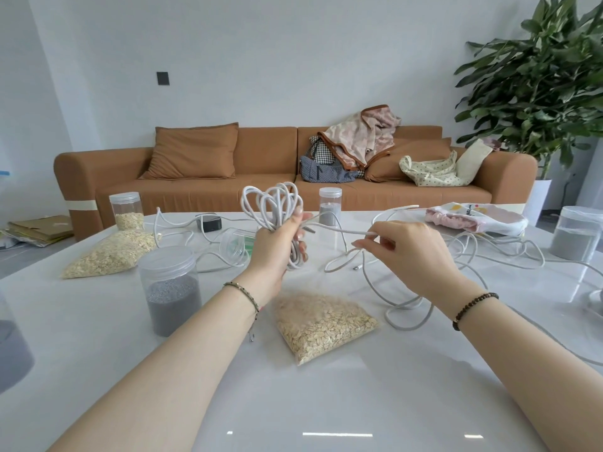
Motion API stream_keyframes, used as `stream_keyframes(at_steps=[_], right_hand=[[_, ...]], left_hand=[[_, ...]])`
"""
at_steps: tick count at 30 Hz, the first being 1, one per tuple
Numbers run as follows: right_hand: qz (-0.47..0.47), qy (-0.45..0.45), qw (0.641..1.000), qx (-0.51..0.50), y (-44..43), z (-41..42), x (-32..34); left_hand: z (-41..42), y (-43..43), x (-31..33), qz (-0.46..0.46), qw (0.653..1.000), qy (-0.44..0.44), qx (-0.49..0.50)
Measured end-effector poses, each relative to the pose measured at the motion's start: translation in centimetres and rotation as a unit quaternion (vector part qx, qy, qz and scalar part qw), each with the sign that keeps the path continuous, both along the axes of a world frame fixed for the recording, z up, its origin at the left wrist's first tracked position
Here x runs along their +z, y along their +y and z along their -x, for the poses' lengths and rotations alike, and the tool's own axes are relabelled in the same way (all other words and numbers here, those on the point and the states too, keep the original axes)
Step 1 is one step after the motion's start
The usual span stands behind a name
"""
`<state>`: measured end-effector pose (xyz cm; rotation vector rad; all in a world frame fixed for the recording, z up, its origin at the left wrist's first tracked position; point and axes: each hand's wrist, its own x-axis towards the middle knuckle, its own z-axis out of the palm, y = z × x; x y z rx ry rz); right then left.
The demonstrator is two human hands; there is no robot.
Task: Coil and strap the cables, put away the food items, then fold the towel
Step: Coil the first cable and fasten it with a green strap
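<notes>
At lower centre, a clear plastic bag of pale oats [326, 324] lies soft on the white table [326, 402]. Beyond it, mid-frame, the left hand [274, 249] grips a bundle of thin white cable loops [281, 214] at its waist, and the right hand [408, 246] pinches the loose tail; the cord looks light, limp, springy. Far right, a crumpled pink-and-white towel [473, 216] bears print too small to read.

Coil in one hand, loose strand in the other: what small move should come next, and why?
Probably the right hand should carry the strand it pinches back to the left hand as one more loop: that hand grips the white coil, and much cable lies loose on the table.
</notes>
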<state>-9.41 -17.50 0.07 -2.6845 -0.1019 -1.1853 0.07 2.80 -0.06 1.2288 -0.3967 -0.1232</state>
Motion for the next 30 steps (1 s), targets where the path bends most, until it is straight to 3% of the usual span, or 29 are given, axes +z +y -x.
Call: stream_keyframes(at_steps=[4, 12, 21, 30], right_hand=[[-0.018, -0.008, 1.000, 0.017, -0.5, 0.0, 0.0], [-0.071, -0.062, 0.994, 0.045, -0.3, 0.4, 0.4], [-0.204, -0.050, 0.977, 0.018, 0.1, 0.4, 0.3], [-0.164, -0.034, 0.980, -0.105, -0.1, 0.2, 0.4]], left_hand=[[-0.6, 0.4, 0.1, 0.027, 0.998, 0.037, 0.033], [0.4, -0.3, -0.3, -0.014, 0.996, 0.053, -0.075], [2.3, -0.9, -0.1, -0.094, 0.977, 0.020, -0.191], [3.6, -1.3, 0.1, -0.165, 0.940, -0.003, -0.298]])
